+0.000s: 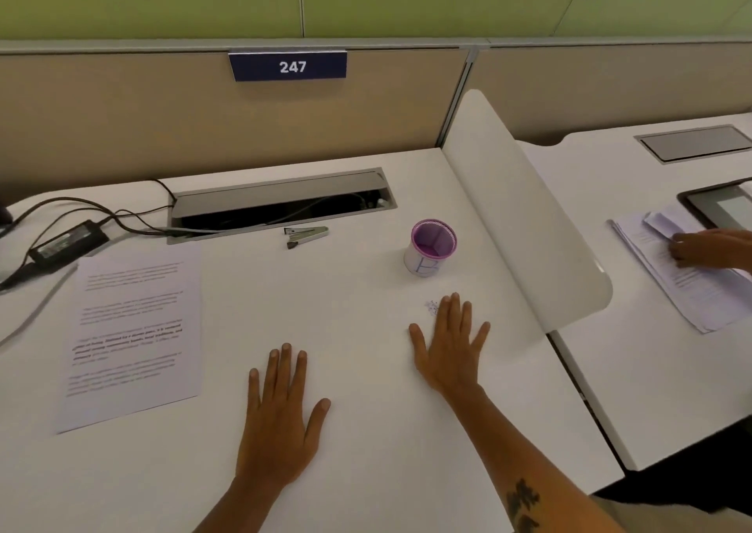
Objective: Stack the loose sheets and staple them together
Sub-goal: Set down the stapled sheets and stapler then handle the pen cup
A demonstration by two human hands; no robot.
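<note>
A printed sheet of paper (134, 337) lies flat on the white desk (358, 443), at the left. A small metal stapler (306, 236) rests farther back, just in front of the cable slot. My left hand (280, 418) lies palm down on the desk with fingers spread, to the right of the sheet and apart from it. My right hand (451, 347) is also flat and spread, farther right, holding nothing. Both hands are well short of the stapler.
A purple mesh cup (432, 247) stands behind my right hand. A power adapter (69, 241) with cables lies at back left beside the open cable slot (280, 206). A white divider (525, 215) borders the desk on the right; beyond it another person's hand (708, 247) rests on papers.
</note>
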